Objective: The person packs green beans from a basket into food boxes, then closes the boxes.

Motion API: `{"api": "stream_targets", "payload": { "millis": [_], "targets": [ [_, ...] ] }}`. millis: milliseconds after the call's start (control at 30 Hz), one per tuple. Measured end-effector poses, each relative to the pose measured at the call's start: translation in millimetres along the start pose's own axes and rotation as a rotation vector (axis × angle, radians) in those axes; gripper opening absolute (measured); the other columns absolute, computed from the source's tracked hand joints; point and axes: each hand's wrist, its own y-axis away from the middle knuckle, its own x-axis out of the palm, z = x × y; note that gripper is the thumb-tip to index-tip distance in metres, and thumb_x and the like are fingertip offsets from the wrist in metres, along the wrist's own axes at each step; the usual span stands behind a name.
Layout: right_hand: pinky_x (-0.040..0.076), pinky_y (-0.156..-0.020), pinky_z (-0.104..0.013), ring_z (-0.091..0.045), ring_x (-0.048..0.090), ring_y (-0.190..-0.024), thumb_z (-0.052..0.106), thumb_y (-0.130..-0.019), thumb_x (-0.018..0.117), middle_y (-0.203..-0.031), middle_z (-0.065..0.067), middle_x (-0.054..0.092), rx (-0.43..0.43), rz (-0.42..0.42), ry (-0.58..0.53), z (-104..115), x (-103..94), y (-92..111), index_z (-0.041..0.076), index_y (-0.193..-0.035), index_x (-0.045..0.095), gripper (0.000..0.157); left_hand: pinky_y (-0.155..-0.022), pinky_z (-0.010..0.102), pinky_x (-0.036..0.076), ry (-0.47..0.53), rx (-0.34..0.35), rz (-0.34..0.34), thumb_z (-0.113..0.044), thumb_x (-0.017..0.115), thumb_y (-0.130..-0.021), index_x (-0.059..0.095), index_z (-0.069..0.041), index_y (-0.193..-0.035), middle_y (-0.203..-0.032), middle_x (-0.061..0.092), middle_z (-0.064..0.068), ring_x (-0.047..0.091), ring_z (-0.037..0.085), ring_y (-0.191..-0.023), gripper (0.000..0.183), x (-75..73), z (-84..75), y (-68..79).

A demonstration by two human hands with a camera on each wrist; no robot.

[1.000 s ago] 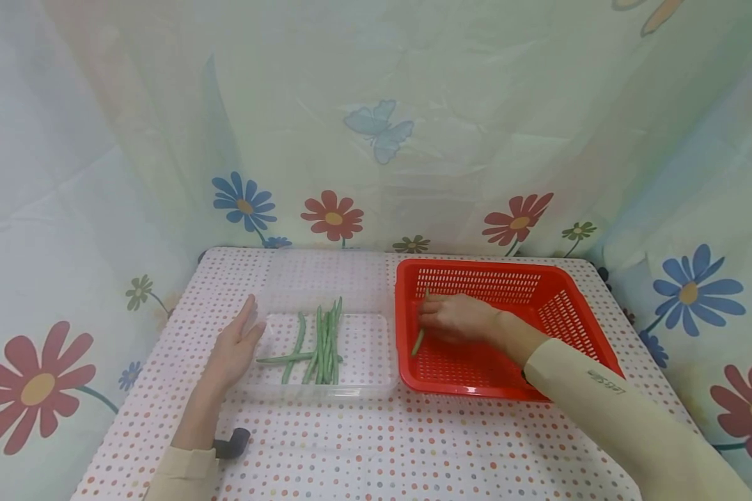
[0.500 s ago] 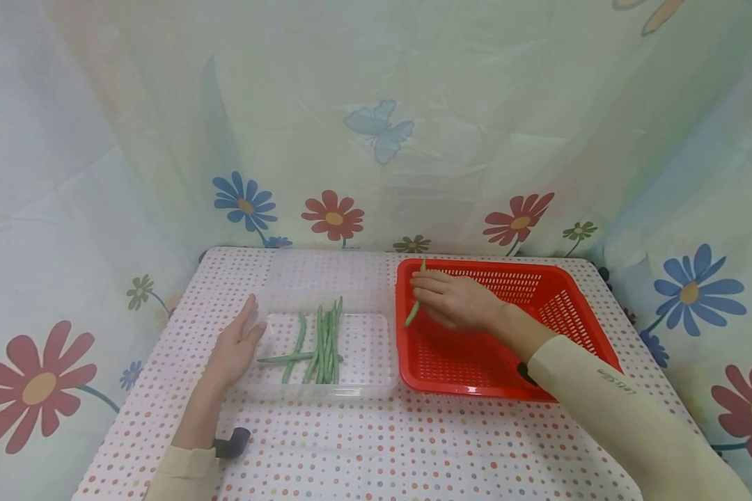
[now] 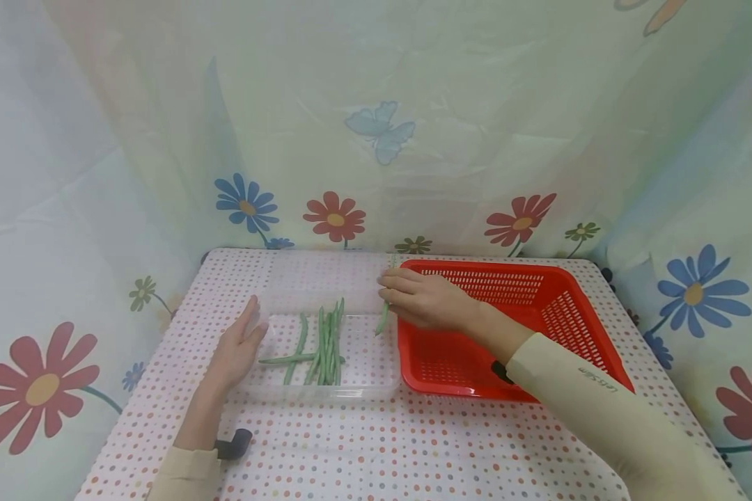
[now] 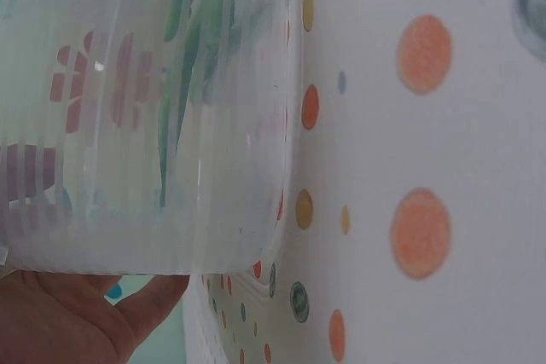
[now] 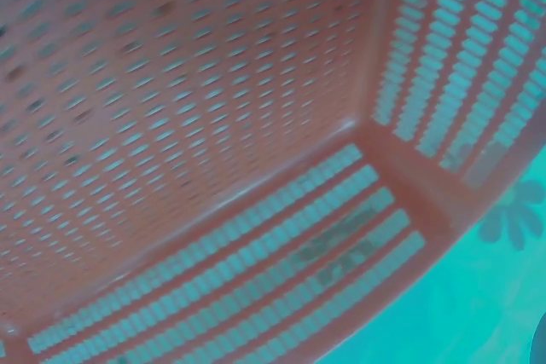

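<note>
A single green bean point(image 3: 383, 319) is pinched in my right hand point(image 3: 427, 300), above the seam where the red basket point(image 3: 457, 387) meets a clear plastic container point(image 3: 363, 392). Several other green beans point(image 3: 329, 344) lie inside that container, most lengthwise, with one across them. My left hand point(image 3: 233, 351) rests against the container's left side with its fingers extended. The left wrist view shows the ribbed container wall point(image 4: 230, 151) and part of the left hand point(image 4: 77, 317) touching it. In the right wrist view only the slotted basket wall point(image 5: 239, 253) shows, not the hand.
The container's clear lid point(image 3: 329, 282) stands folded back behind it. A dotted cloth point(image 3: 351, 459) covers the table under both. A flowered curtain point(image 3: 451, 139) encloses the back and sides.
My right hand has lifted the green bean up from the red basket and carried it left, to the container's right edge. The left hand has stayed in place.
</note>
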Motion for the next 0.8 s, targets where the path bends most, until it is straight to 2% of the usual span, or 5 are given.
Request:
{"api": "stream_targets", "payload": {
  "millis": [267, 500, 800],
  "targets": [
    [0.062, -0.097, -0.033, -0.023, 0.061, -0.135, 0.024, -0.093, 0.08, -0.139, -0.004, 0.069, -0.068, 0.058, -0.039, 17, 1.8, -25, 0.015, -0.132, 0.07, 0.041, -0.131, 0.062, 0.013, 0.007, -0.002, 0.005, -0.044, 0.04, -0.112, 0.005, -0.045, -0.165, -0.176, 0.016, 0.003, 0.014, 0.033, -0.163, 0.064, 0.2, -1.0, 0.5],
    [0.06, -0.101, -0.029, -0.021, 0.063, -0.132, 0.027, -0.096, 0.078, -0.136, -0.003, 0.071, -0.137, 0.122, -0.034, 30, 4.7, -43, 0.014, -0.13, 0.072, 0.037, -0.131, 0.062, 0.013, 0.008, 0.005, 0.008, -0.045, 0.04, -0.112, 0.005, -0.042, -0.166, -0.176, 0.016, 0.003, 0.014, 0.033, -0.163, 0.065, -0.4, -1.4, 0.4],
    [0.057, -0.104, -0.026, -0.018, 0.062, -0.13, 0.03, -0.096, 0.077, -0.133, 0.0, 0.072, -0.166, 0.246, -0.066, 46, 15.8, -63, 0.016, -0.129, 0.074, 0.036, -0.131, 0.061, 0.013, -0.007, 0.002, 0.003, -0.045, 0.039, -0.112, 0.004, -0.043, -0.166, -0.176, 0.016, 0.003, 0.014, 0.033, -0.163, 0.065, -0.3, 0.7, -0.2]
  ]
}}
